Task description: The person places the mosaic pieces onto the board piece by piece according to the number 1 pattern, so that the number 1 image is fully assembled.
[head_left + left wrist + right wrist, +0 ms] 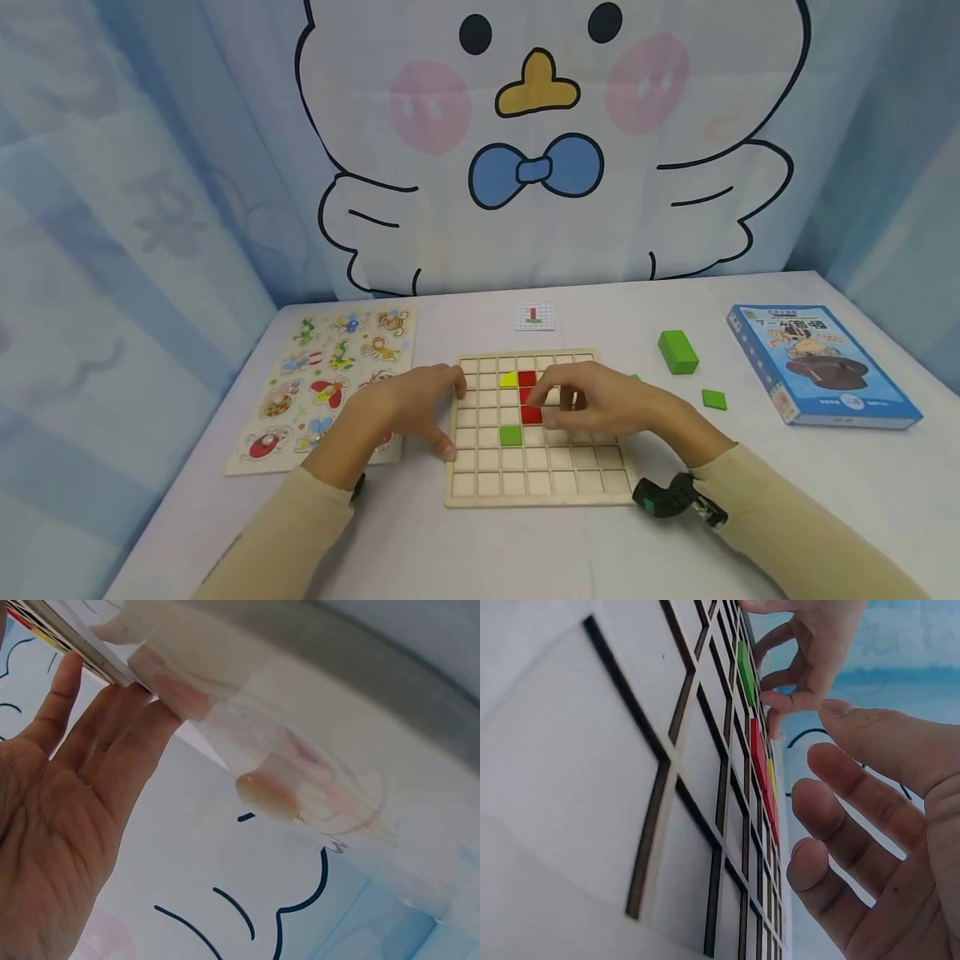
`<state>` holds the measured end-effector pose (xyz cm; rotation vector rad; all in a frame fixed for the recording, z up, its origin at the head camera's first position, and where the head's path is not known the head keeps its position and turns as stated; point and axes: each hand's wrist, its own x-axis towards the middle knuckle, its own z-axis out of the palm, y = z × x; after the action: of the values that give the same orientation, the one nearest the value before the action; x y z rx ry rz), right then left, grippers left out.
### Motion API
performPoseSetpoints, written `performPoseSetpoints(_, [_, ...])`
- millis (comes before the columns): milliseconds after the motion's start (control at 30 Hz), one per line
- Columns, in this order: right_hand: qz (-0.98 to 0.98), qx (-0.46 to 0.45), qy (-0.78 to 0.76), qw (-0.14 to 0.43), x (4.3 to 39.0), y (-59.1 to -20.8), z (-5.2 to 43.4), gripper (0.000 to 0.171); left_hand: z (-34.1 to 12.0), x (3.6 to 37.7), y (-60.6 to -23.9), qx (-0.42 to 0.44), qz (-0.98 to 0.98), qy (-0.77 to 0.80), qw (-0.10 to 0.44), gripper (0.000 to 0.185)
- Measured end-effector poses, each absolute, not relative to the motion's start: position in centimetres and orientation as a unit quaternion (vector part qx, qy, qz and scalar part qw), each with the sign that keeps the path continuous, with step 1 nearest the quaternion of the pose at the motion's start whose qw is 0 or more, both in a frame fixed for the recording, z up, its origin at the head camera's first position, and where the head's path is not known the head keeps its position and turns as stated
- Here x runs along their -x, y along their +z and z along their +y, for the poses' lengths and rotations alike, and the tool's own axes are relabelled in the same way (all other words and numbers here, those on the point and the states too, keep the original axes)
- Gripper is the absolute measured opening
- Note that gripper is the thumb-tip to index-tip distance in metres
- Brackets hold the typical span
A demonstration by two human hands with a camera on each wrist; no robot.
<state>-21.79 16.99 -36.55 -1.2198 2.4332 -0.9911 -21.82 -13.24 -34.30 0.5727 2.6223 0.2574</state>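
A wooden grid board (540,501) lies flat on the white surface (517,554), between the person's two hands. The left hand (415,406) touches the board's left edge, its thumb and fingers spread apart and fairly straight. The right hand (603,396) is over the middle right of the grid, its fingers loosely bent, thumb apart, with nothing between them; whether a fingertip touches a tile is too small to tell.

Three red tiles (528,396) sit in the grid one below another, the right fingertips close against the lower two. A yellow tile (508,380) is just left of the top red one, and a green tile (511,436) sits diagonally below and left of the lowest.

Beyond the board's far edge lies a small pattern card (533,317). To the right are a green block (678,352), a loose green square (714,399) and, farther over, a blue box (825,367). A cartoon picture sheet (322,383) lies to the left, partly behind the left arm. A cartoon bird curtain (536,242) hangs behind the surface
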Motion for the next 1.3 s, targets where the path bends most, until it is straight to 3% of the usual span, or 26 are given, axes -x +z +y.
performPoseSetpoints(1033, [0.863, 0.349, -0.362, 0.042, 22.5, -37.5, 23.9, 0.027, -13.5, 22.0, -34.1, -0.21, 0.945, 0.099, 0.229, 0.07])
performPoseSetpoints(1300, [0.882, 0.315, -0.348, 0.048, 22.5, -37.7, 25.5, 0.03, -13.5, 22.3, -34.4, -0.197, 0.947, 0.106, 0.231, 0.07])
